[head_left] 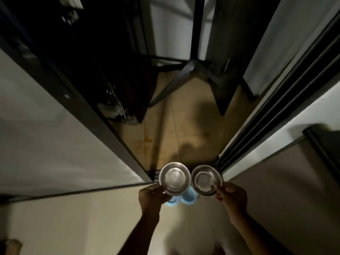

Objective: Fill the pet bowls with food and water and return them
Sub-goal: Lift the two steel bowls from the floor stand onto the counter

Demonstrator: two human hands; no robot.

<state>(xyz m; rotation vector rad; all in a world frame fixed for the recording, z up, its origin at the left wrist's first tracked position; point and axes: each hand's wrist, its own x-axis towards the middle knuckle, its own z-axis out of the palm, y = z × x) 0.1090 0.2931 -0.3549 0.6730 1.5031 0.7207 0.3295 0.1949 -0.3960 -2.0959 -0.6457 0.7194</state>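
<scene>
Steel left bowl (174,178), right bowl (205,181), rims close

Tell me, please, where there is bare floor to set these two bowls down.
Bare: the tan floor ahead, between the dark door and the sliding frames, short of the table legs; also the pale floor beside the left hand. Crowded: under the bowls, by the blue stand.
</scene>
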